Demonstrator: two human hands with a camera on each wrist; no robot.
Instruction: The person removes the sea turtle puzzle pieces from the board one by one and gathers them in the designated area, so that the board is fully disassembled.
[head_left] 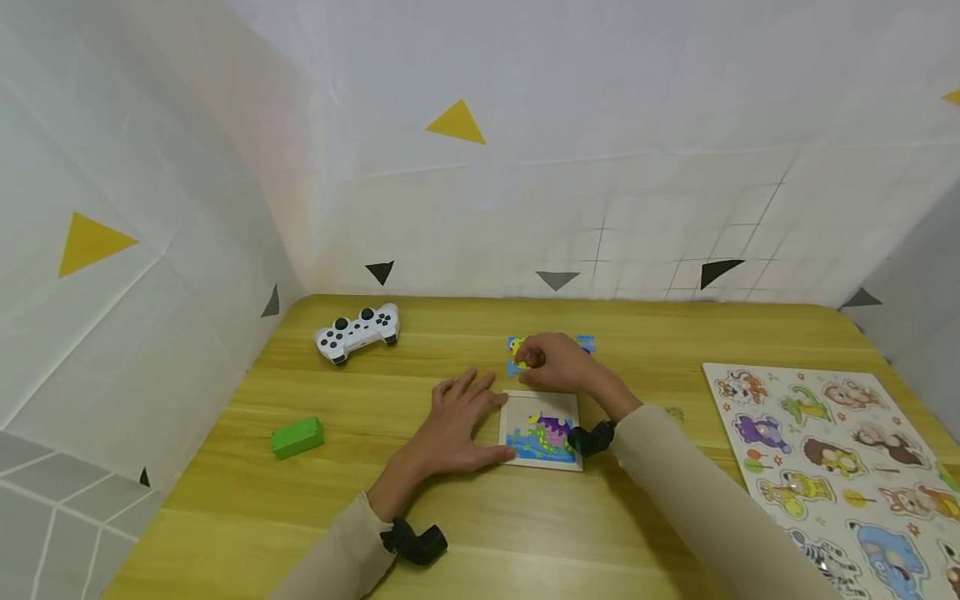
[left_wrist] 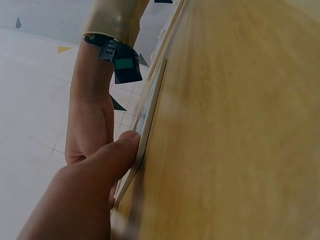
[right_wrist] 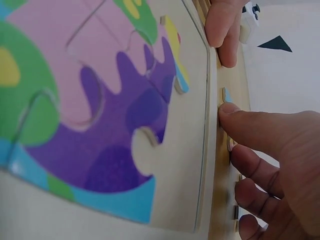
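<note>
A square wooden puzzle frame (head_left: 542, 468) lies on the table, its lower part filled with purple, pink, green and blue pieces. My left hand (head_left: 459, 421) rests at the frame's left side, fingers spread, thumb on its rim; the thumb (left_wrist: 127, 142) shows up close in the left wrist view. Just behind the frame, my right hand (head_left: 557, 362) bends its fingers over loose puzzle pieces (head_left: 514, 367). In the right wrist view its thumb (right_wrist: 235, 112) touches a blue-edged piece (right_wrist: 226, 94); I cannot tell whether it pinches it. A yellow-and-blue piece (right_wrist: 175, 55) stands proud of the purple ones.
A white game controller (head_left: 358, 333) lies at the back left, with a green block (head_left: 297, 437) nearer the front. On the right is a large animal puzzle board (head_left: 813, 500). White sheeting (head_left: 525, 225) rises behind the table (head_left: 360, 392).
</note>
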